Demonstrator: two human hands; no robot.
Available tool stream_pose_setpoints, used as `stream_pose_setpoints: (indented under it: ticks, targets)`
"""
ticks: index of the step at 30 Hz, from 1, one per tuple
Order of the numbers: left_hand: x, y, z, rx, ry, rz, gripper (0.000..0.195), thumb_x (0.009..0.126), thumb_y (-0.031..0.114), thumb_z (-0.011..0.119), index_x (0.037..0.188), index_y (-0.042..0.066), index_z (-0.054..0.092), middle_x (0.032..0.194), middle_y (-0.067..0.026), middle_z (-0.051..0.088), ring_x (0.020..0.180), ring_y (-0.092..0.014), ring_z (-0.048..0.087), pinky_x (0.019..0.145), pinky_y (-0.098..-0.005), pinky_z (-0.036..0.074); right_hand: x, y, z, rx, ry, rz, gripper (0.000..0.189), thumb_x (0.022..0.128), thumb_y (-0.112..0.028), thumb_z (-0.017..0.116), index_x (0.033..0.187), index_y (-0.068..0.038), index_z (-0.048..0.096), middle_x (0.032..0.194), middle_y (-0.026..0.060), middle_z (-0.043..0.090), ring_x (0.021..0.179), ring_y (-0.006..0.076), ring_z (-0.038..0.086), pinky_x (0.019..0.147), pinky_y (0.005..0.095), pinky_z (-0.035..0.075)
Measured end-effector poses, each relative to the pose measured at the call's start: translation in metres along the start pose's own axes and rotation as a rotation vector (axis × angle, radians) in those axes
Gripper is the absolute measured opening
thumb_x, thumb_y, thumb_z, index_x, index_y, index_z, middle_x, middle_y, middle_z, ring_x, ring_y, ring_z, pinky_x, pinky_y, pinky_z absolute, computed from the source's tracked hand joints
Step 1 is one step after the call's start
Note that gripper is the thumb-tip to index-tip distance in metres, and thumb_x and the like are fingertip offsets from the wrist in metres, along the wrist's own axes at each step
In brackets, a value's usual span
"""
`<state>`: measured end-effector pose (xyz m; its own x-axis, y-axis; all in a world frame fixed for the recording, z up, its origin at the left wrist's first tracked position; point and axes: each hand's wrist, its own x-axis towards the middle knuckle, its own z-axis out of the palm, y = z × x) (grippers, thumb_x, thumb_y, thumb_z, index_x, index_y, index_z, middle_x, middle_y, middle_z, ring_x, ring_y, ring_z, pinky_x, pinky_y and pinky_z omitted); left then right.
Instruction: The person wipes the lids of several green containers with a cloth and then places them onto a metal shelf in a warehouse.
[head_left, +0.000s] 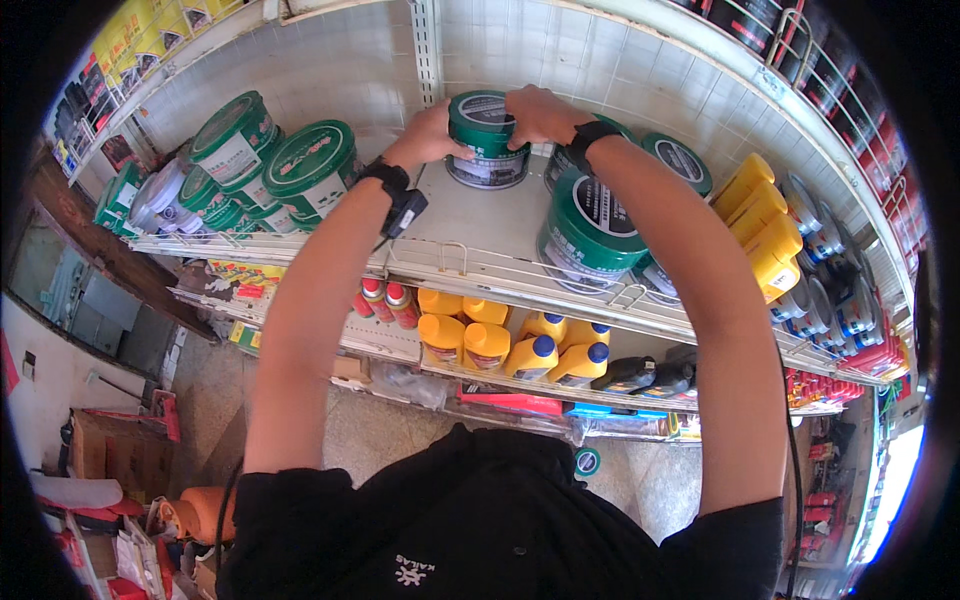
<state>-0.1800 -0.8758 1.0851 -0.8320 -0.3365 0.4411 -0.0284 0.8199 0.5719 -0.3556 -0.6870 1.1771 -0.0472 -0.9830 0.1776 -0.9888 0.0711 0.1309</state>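
Observation:
At the back of the metal shelf (480, 225), a green-lidded tub (489, 169) with a printed label stands upright between my hands. My left hand (431, 135) grips its left side, the thumb across the front below the lid. My right hand (544, 116) holds the rim on the right, its fingers over the lid's edge. To the right, nearer the shelf's front, stands a larger green tub (585, 247) of similar look. My right forearm partly hides it and the green tubs behind it, such as one with a round dark lid label (679, 159).
Stacked green tubs (311, 161) crowd the left. Yellow bottles (757, 217) and grey-lidded cans (836, 277) stand at right. A wire guard rail (450, 259) runs along the shelf front. Yellow jugs (486, 345) fill the shelf below. A green round item (587, 461) is on the floor.

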Motion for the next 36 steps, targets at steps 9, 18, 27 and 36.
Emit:
stream_pose_setpoints:
  ticks: [9,18,27,36]
  targets:
    - [-0.031,0.026,0.011,0.211,0.060,-0.062,0.090,0.086,0.018,0.100,0.164,0.007,0.056,0.151,-0.0233,0.075,0.143,-0.042,0.070,0.123,-0.0499,0.054,-0.034,-0.001,0.003,0.052,-0.017,0.043,0.062,0.092,-0.036,0.093,0.138,0.001,0.076,0.135,0.0265,0.080,0.128,0.0483,0.075,0.109,0.0549,0.061]
    - [-0.316,0.129,0.056,-0.087,-0.003,0.017,0.020,0.106,0.008,0.081,0.092,-0.003,0.072,0.090,-0.0191,0.072,0.080,-0.036,0.069,0.075,-0.0451,0.055,-0.438,-0.091,-0.010,0.564,0.472,0.770,0.041,0.115,-0.024,0.076,0.088,0.005,0.067,0.070,0.0092,0.055,0.068,0.0152,0.048,0.066,0.0388,0.045]
    - [-0.581,0.086,0.271,-0.118,-0.988,-0.207,0.037,0.106,0.022,0.075,0.086,-0.007,0.064,0.077,-0.0287,0.058,0.065,-0.042,0.058,0.065,-0.0514,0.045,-0.856,-0.355,0.218,0.619,0.001,1.568,0.054,0.111,-0.036,0.078,0.084,0.008,0.063,0.071,0.0279,0.048,0.062,0.0304,0.036,0.062,0.0535,0.042]
    - [-0.540,0.135,0.468,-0.026,-1.173,-0.227,0.031,0.106,0.027,0.079,0.091,0.001,0.070,0.075,-0.0179,0.072,0.068,-0.031,0.072,0.066,-0.0478,0.053,-0.983,-0.508,0.324,0.934,-0.069,2.076,0.031,0.106,-0.028,0.080,0.094,0.001,0.080,0.078,0.0206,0.080,0.072,0.0365,0.083,0.071,0.0502,0.064]
